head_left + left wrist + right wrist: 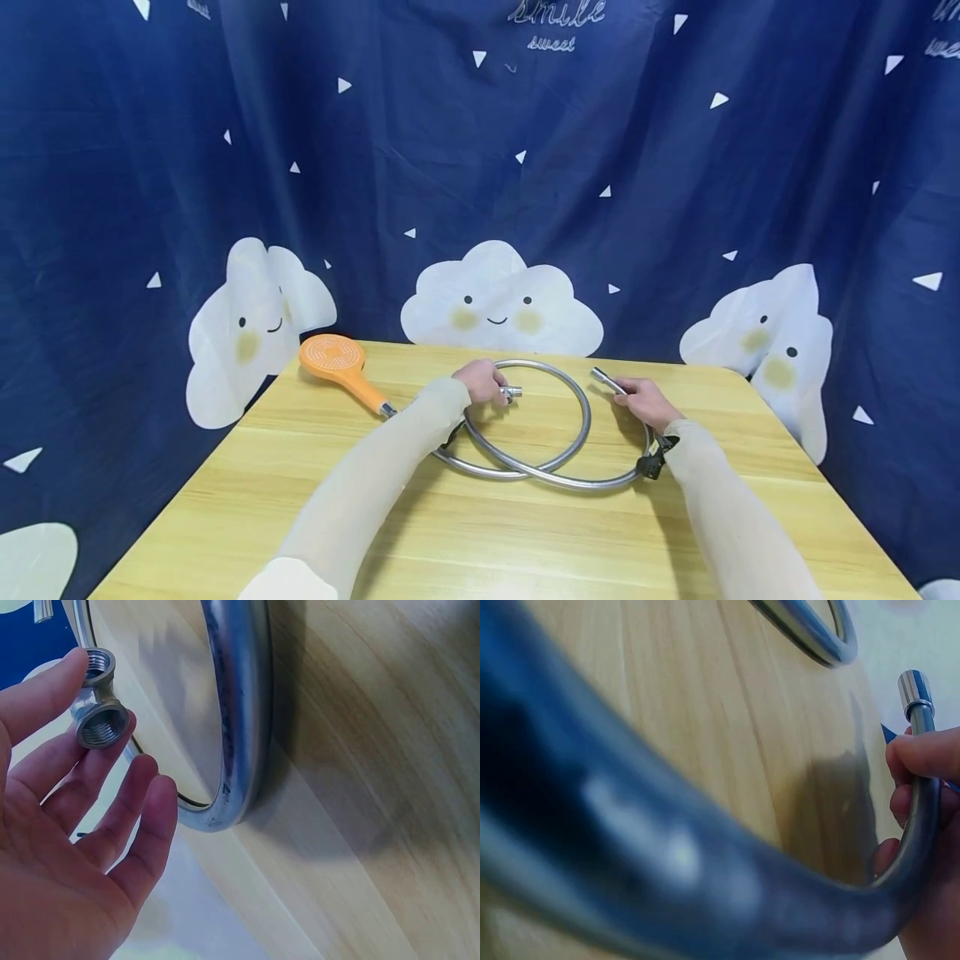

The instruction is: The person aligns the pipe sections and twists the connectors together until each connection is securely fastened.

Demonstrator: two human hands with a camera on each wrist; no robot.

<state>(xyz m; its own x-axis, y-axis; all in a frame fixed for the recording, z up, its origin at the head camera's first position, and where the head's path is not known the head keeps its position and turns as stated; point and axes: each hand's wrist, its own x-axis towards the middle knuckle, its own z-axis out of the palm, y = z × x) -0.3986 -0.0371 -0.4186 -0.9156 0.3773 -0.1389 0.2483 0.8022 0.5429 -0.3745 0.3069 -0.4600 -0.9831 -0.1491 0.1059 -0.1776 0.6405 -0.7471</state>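
Hose [573, 482]: silver, looped, crossing itself nearer than both grips
Right grip [648, 404]: curled round the hose just behind its metal end [599, 376]
Left grip [482, 383]: pinching a threaded metal fitting [97, 697] near the loop's left side
Shower head [332, 353]: orange, far left on the wooden surface [525, 537]
Curtain [450, 183]: dark blue, behind

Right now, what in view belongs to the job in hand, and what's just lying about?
For the job:
metal fitting, pinched in the left grip
metal hose, held near one end in the right grip
orange shower head, likely, though untouched

Just there:
wooden table
blue curtain
black device at the right wrist
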